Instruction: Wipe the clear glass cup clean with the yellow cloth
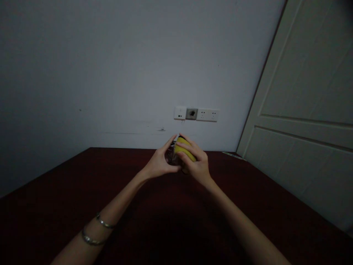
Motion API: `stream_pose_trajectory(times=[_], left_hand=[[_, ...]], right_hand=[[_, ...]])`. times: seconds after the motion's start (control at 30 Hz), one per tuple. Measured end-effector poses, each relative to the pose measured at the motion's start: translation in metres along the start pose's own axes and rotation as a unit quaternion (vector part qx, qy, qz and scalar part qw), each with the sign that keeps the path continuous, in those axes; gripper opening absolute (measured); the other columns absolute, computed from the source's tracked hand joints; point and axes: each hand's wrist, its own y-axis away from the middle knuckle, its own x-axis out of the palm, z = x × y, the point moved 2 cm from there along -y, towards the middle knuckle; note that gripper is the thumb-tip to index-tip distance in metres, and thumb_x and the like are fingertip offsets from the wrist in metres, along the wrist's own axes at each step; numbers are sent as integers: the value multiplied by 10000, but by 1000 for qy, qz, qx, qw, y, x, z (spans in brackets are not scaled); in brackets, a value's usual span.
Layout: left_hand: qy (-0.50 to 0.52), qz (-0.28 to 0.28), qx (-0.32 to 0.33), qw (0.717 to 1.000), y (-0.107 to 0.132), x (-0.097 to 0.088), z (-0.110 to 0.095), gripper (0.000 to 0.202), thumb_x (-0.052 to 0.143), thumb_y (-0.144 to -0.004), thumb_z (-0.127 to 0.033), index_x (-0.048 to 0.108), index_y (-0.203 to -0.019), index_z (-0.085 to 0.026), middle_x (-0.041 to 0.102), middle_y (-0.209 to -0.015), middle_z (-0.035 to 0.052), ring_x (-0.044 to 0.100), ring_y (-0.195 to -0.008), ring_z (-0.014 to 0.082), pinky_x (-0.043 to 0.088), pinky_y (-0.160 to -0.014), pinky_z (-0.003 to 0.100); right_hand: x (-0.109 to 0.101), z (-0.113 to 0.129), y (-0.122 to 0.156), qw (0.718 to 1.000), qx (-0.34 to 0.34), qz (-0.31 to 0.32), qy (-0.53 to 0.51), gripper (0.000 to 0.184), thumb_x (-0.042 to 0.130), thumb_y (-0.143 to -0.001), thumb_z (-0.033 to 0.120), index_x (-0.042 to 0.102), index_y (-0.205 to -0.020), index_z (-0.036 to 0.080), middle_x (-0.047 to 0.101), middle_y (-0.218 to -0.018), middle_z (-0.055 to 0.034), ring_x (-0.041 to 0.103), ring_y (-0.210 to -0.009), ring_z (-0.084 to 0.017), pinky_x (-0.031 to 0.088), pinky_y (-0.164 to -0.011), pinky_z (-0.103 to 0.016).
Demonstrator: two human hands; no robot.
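Both of my hands meet above the middle of the table. My right hand (197,160) is closed around a rounded yellow thing (185,148) with a dark upper edge; it may be a sponge, but the dim light leaves its kind unclear. My left hand (161,161) curves around a see-through, shiny, glass-like object (170,154), fingers above and thumb below. The yellow thing presses against or overlaps the right side of this clear object, and its far side is hidden by my fingers. Two silvery bangles circle my left forearm.
A dark red table (116,198) spreads under my arms and reaches the pale wall (132,66). Sockets and switch plates (207,115) sit low on the wall. To the right stands a panelled door (306,95). A flat strip (233,155) lies at the table's far right edge.
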Motion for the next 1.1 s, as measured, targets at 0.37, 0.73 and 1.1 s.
stream_pose_trajectory(times=[0.37,0.73,1.1], left_hand=[[-34,-17,-9,999,0,0,8,1041,748,-597,-158,188,-1474,-202,509,-1352,153,571,-1138,298,467,-962,438],[-14,7,0,1000,1,1,-4,1007,776,-592,-188,255,-1454,-190,548,-1300,141,579,-1114,282,459,-971,451],[52,-31,-32,998,-1,1,-3,1080,768,-553,-136,198,-1469,-179,610,-1195,141,643,-962,252,557,-797,373]], right_hand=[[1,3,1,998,-38,12,40,279,646,-803,299,689,-1079,294,535,-1357,-4,494,-1265,-216,360,-1099,-433],[0,-11,-2,981,146,-99,-85,328,609,-807,457,714,-1034,245,667,-1181,-54,593,-1151,-271,410,-1048,-486],[6,1,12,990,-120,-68,33,296,684,-774,232,696,-1064,289,532,-1359,-20,545,-1215,-231,435,-1043,-423]])
